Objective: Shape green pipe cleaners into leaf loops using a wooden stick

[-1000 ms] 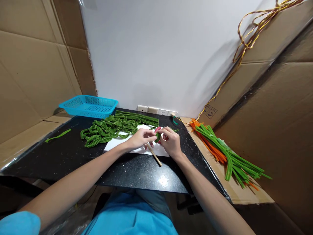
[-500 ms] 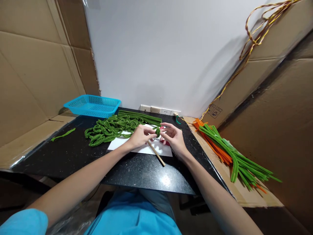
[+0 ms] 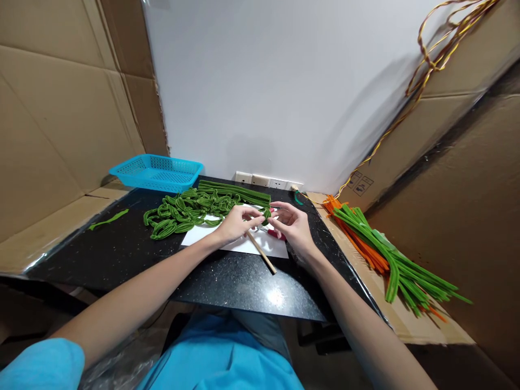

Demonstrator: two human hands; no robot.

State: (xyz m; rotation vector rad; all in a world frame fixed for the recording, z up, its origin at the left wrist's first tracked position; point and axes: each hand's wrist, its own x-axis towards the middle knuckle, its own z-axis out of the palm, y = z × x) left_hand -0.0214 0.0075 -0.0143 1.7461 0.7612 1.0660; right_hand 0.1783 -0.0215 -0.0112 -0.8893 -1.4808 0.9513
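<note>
Between my two hands is a small green pipe-cleaner loop (image 3: 266, 214), pinched at its left side by my left hand (image 3: 239, 225) and at its right by my right hand (image 3: 293, 225). Below them a white sheet of paper (image 3: 235, 245) lies on the black table. A thin wooden stick (image 3: 262, 252) slants from under my left fingers toward the table's front. Red-handled pliers or scissors (image 3: 276, 234) lie partly hidden behind my right hand. Left of the paper spreads a heap of green pipe-cleaner loops (image 3: 182, 214).
Straight dark green pipe cleaners (image 3: 235, 191) lie behind the heap. A blue basket (image 3: 156, 174) stands at the back left, a green scrap (image 3: 109, 219) before it. Orange stems (image 3: 361, 246) and bright green stems (image 3: 390, 254) rest on cardboard at right. Power sockets (image 3: 268, 182) line the wall.
Both hands stay together around the green loop, with a slight shift of the fingers. The whole view has moved a little, so things sit slightly further right.
</note>
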